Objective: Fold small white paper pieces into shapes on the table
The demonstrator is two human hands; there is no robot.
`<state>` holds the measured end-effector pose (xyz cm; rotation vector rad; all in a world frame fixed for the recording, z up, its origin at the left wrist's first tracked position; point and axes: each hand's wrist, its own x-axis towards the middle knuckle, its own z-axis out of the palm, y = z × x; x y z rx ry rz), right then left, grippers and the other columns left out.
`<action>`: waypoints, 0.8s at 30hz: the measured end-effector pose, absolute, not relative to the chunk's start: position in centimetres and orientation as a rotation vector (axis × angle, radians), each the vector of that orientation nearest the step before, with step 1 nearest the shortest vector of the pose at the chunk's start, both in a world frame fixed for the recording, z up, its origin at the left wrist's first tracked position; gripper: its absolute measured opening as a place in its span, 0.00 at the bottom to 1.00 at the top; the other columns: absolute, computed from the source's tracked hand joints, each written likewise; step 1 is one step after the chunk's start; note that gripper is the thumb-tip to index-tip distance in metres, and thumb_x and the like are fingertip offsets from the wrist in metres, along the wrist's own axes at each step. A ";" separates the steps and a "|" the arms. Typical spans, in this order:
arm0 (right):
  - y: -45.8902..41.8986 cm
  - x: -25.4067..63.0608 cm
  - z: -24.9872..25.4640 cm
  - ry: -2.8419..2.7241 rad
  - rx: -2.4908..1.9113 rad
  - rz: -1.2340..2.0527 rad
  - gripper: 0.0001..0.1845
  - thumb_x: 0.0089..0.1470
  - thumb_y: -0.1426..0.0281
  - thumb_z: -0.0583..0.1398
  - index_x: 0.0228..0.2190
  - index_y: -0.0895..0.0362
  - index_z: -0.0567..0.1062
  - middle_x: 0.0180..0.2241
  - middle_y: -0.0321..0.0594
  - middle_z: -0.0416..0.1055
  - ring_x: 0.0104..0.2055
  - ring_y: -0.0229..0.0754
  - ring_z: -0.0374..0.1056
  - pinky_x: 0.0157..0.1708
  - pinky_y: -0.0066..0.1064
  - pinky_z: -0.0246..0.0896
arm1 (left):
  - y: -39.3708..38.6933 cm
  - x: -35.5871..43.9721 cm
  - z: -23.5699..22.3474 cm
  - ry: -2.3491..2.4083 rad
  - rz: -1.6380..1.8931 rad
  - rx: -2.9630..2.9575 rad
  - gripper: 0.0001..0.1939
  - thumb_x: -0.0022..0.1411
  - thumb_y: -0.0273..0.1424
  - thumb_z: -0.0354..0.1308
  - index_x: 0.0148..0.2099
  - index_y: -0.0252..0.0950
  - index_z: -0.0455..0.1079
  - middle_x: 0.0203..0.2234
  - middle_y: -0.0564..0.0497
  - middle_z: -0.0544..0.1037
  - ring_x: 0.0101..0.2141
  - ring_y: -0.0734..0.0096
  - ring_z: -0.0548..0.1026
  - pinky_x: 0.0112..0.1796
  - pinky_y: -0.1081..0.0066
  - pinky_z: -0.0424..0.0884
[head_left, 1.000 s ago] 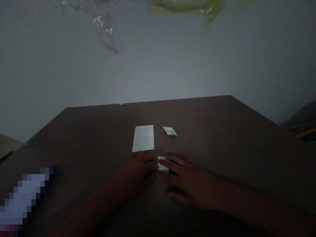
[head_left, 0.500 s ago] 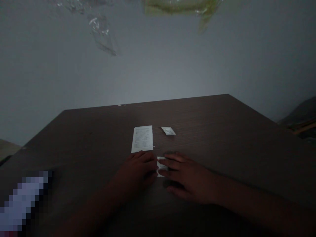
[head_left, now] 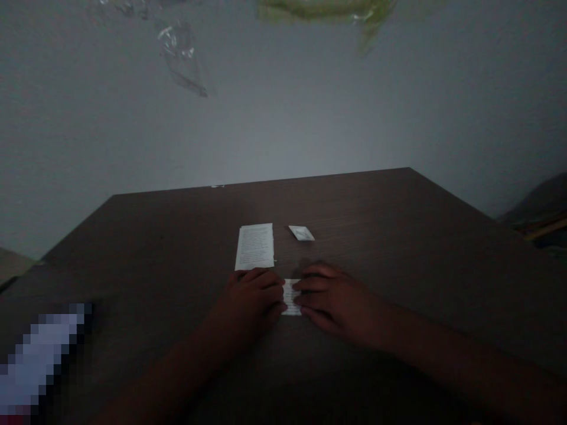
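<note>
On the dark wooden table a small piece of printed paper [head_left: 291, 298] lies between my two hands. My left hand [head_left: 254, 298] has its fingers curled and close together at the paper's left edge, with the thumb at the lower left corner. Opposite it, my right hand [head_left: 334, 301] bends its fingertips onto the right edge, the thumb near the lower right corner. The outer parts of the paper are hidden under the fingers. Just beyond my left hand rests a larger printed sheet [head_left: 256, 247]. A small folded paper piece [head_left: 302, 233] sits to the right of that sheet.
The brown table [head_left: 354, 218] reaches back to a grey wall [head_left: 283, 118]. Clear plastic [head_left: 179, 53] and a yellowish sheet [head_left: 319, 10] hang on the wall. A blurred-out, pale object [head_left: 44, 354] is at the lower left. Dark items [head_left: 544, 200] stand beyond the right edge.
My right hand has drawn back from over the paper to its right edge, its thumb moving up to the paper. More print shows now. My left hand stays at the left edge.
</note>
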<state>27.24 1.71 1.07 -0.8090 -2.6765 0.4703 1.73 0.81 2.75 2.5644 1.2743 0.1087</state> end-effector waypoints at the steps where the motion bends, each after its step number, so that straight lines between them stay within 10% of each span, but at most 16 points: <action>1: 2.0 27.3 0.9 -2.646 -0.835 0.465 0.12 0.72 0.69 0.61 0.49 0.53 0.85 0.53 0.43 0.82 0.58 0.51 0.72 0.62 0.48 0.65 | 0.9 1.7 2.6 1.279 0.120 2.567 0.06 0.72 0.27 0.62 0.46 0.42 0.80 0.53 0.49 0.82 0.57 0.50 0.75 0.59 0.46 0.68; 9: 3.9 26.6 -0.3 -2.505 -1.017 0.401 0.07 0.68 0.70 0.65 0.37 0.55 0.84 0.37 0.40 0.80 0.44 0.48 0.72 0.51 0.43 0.66 | 0.7 1.8 2.4 1.281 0.167 2.562 0.05 0.69 0.24 0.64 0.43 0.40 0.77 0.50 0.49 0.82 0.56 0.48 0.76 0.61 0.42 0.65; 24: 2.4 26.6 1.2 -2.590 -1.152 0.443 0.17 0.58 0.61 0.72 0.46 0.55 0.83 0.49 0.46 0.80 0.54 0.59 0.70 0.57 0.53 0.67 | 0.6 1.7 2.5 1.308 0.172 2.553 0.18 0.71 0.25 0.62 0.59 0.46 0.79 0.54 0.50 0.83 0.58 0.46 0.76 0.65 0.33 0.59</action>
